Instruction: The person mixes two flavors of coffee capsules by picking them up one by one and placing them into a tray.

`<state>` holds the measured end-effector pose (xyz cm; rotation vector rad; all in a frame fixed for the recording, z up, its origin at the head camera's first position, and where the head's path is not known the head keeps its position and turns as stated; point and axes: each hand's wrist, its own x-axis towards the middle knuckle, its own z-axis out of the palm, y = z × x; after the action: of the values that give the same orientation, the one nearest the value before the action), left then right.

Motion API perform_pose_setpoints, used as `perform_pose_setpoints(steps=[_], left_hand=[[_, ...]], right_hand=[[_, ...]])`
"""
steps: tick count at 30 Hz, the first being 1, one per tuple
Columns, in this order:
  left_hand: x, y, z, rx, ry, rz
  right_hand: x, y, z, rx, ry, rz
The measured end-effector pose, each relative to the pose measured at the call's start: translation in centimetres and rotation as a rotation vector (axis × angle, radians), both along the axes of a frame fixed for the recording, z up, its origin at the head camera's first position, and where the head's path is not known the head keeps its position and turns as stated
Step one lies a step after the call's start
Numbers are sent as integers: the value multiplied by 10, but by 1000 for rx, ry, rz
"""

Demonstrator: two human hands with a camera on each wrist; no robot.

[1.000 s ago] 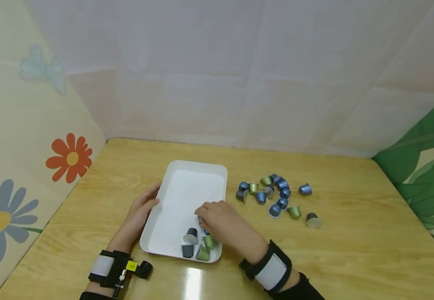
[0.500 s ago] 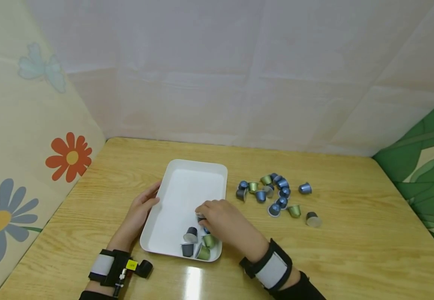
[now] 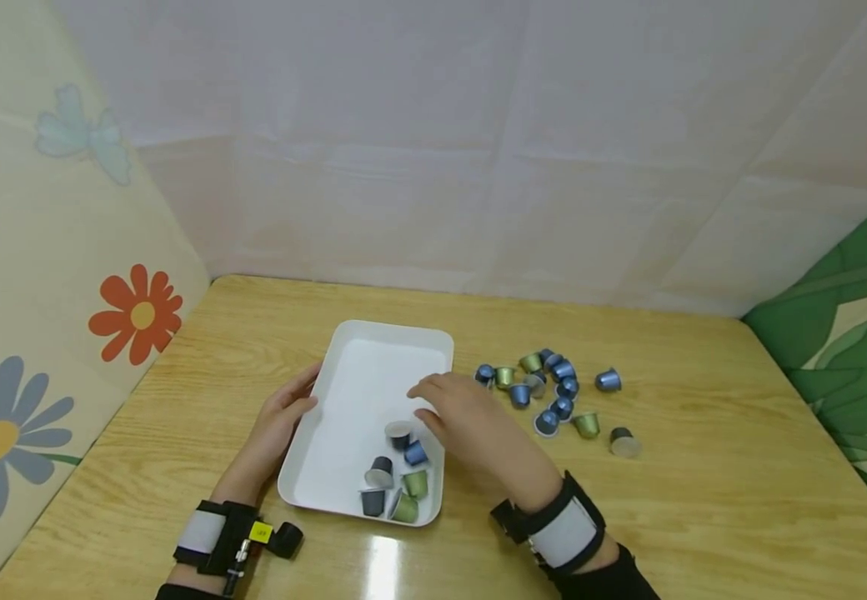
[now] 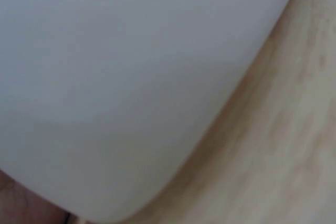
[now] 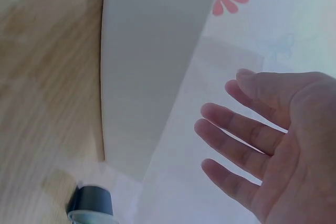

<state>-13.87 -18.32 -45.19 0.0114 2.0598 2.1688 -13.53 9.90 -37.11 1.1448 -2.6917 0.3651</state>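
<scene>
In the head view my left hand [image 3: 278, 429] holds the left side of a white tray [image 3: 349, 375], its thumb at the rim; the other fingers are partly hidden. Over the tray's right rim my right hand [image 3: 471, 421] hovers, fingers relaxed, holding nothing; the right wrist view shows its spread fingers [image 5: 236, 135]. Several coffee capsules lie in the tray's near right part: a dark one with its pale lid up [image 3: 399, 435], a blue capsule [image 3: 415, 453], two green capsules, one being this [image 3: 415, 484], and two more dark ones. Tray wall [image 4: 131, 77] fills most of the left wrist view.
Right of the tray, several blue, green and dark capsules lie loosely grouped on the wooden table [image 3: 689, 500]. A blue capsule [image 3: 608, 380], a green capsule [image 3: 587, 425] and a dark capsule [image 3: 624, 442] lie farther right. A pale backdrop [image 3: 478, 167] stands behind the table.
My right hand has let go of the dark capsule, which now lies in the tray, and has moved up and right. The left hand stays at the tray's left side.
</scene>
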Motion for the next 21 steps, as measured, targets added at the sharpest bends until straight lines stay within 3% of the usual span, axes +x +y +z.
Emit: perform_pose_setpoints(steps=[4,9,21], left_hand=[[3,-1,0,-12,-12,-3],[3,-2,-1,-19,-17,2],[1,0,3,-30,-31,10]], right_hand=[[0,7,2,-18,-9,-40],[-3,14,6,-19,-89,-114],[-19,33,5,-26,-155,-240]])
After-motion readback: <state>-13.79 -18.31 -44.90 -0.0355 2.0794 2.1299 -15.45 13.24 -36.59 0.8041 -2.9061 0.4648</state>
